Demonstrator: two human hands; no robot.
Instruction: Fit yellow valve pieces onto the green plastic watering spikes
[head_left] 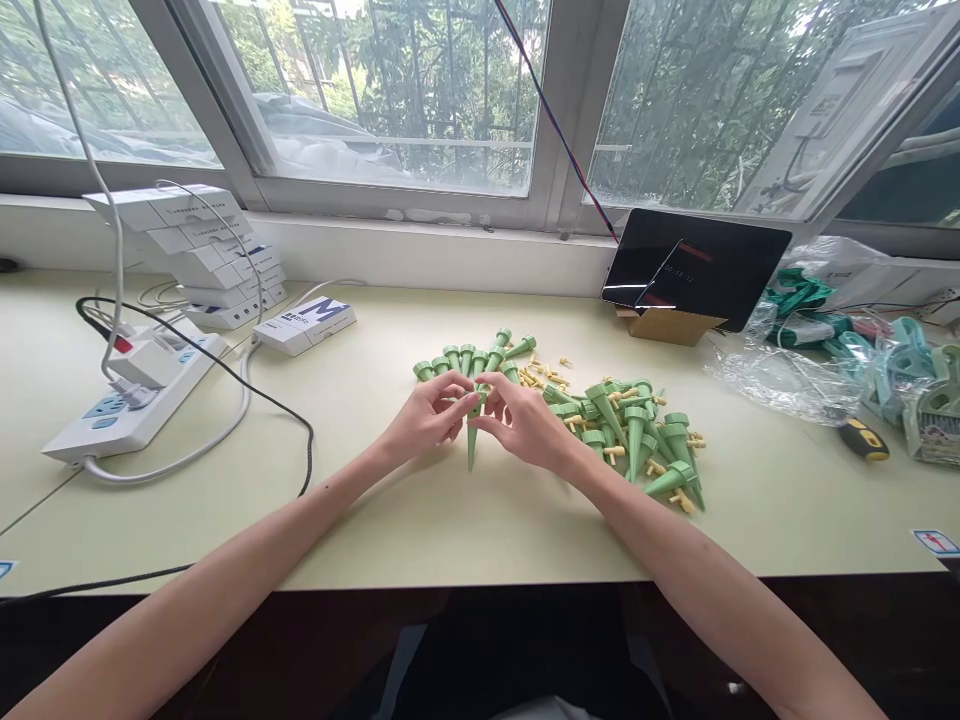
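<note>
Both hands meet at bench centre, fingertips closing on one green spike. L hand and R hand each pinch its wide top end. Tip points down toward the near edge; can't tell if it touches the bench. Spike sits betw. the two palms, its lower part visible below the fingers.

Just behind the hands: row of spikes laid side by side, caps away from the person. To the R, close by the R wrist: loose pile of spikes, mixed w/ small yellow parts, some scattered betw. row and pile.

Further out, L side: white power strip w/ plugs in it, black cable looping past. Stack of white boxes at the sill, single white box beside it.

R side: dark tablet propped on cardboard box, clear bags w/ teal items, yellow-black tool near them. Window behind, foliage outside.
</note>
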